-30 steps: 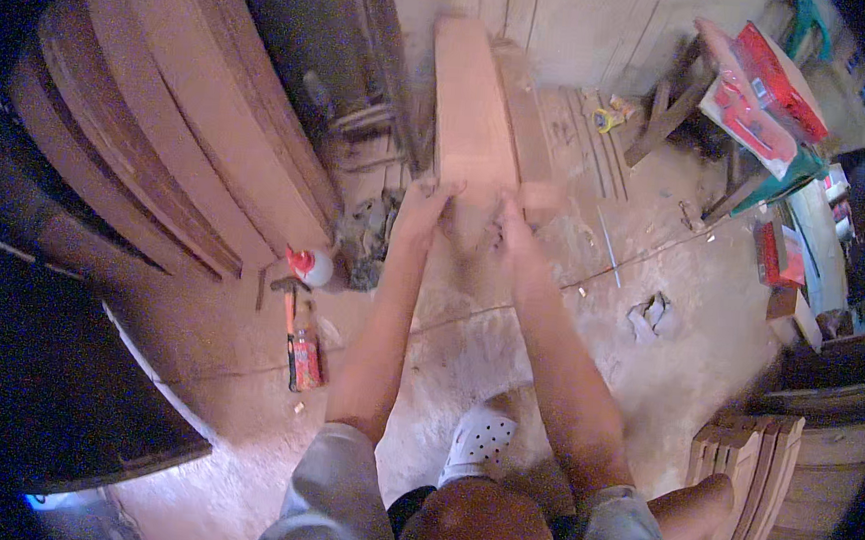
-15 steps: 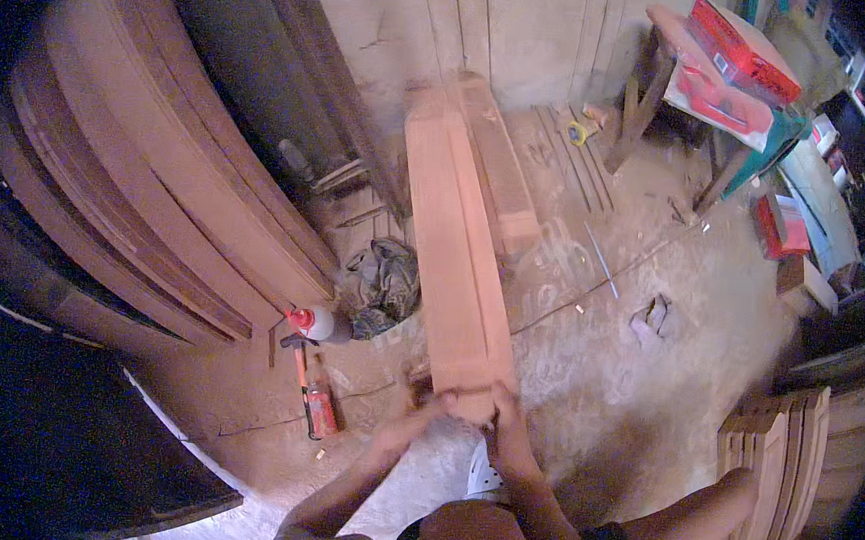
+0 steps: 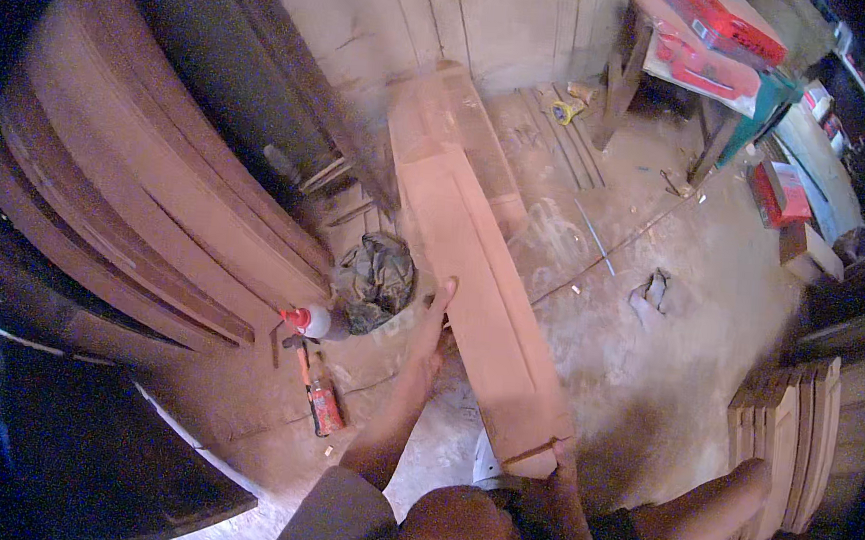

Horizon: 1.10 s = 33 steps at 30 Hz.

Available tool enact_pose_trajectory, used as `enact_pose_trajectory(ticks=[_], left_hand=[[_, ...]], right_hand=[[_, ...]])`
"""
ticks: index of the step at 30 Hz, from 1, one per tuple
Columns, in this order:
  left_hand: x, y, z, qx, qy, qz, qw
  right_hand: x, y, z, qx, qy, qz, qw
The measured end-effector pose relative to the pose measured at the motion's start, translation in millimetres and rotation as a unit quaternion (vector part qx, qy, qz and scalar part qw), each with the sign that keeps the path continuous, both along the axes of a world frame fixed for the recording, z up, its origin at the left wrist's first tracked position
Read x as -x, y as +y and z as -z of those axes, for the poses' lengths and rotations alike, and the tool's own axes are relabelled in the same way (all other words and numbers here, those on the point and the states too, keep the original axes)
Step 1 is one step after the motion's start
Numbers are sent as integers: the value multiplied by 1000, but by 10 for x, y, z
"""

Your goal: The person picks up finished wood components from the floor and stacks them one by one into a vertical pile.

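Note:
A long reddish-brown wooden panel (image 3: 491,294) with a raised middle field slants from the far middle down toward me. My left hand (image 3: 438,321) grips its left long edge about halfway along, thumb on top and fingers going underneath. At the panel's near right corner, my right hand (image 3: 561,462) closes round the end; most of its fingers are hidden below the wood. Beyond it, the panel's far end overlaps another wooden panel (image 3: 491,154) lying by the wall.
Tall boards (image 3: 151,140) lean at the left. A dark crumpled bag (image 3: 377,281), a white bottle with a red top (image 3: 313,321), a hammer (image 3: 303,356) and a red-labelled bottle (image 3: 323,408) lie nearby. At right stand stacked wooden pieces (image 3: 781,455) and a small table (image 3: 687,72) bearing red boxes.
The panel has come nearer to me, its near end swinging right. My left hand has shifted from the near end up along the left edge; my right hand has moved right with the corner.

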State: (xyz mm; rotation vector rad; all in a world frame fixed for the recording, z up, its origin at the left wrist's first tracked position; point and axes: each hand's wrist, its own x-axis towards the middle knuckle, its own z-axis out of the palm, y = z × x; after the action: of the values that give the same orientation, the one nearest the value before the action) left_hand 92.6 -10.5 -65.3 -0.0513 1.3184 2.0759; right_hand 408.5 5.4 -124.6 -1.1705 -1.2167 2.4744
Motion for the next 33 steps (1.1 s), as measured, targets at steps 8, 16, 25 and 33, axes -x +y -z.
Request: enact_pose_trajectory(ticks=[8, 16, 25, 33], left_hand=[[-310, 52, -456, -69, 17, 26, 997], [-895, 534, -1770, -203, 29, 131, 970], [-2584, 2218, -2630, -232, 26, 364, 902], [-4950, 3053, -1956, -200, 195, 553, 785]], right_hand=[[-454, 467, -863, -108, 82, 95, 986], [-1078, 1190, -2486, -286, 36, 60, 956], [-2881, 1789, -3491, -253, 29, 305, 918], [-5052, 1867, -2845, -204, -31, 570, 795]])
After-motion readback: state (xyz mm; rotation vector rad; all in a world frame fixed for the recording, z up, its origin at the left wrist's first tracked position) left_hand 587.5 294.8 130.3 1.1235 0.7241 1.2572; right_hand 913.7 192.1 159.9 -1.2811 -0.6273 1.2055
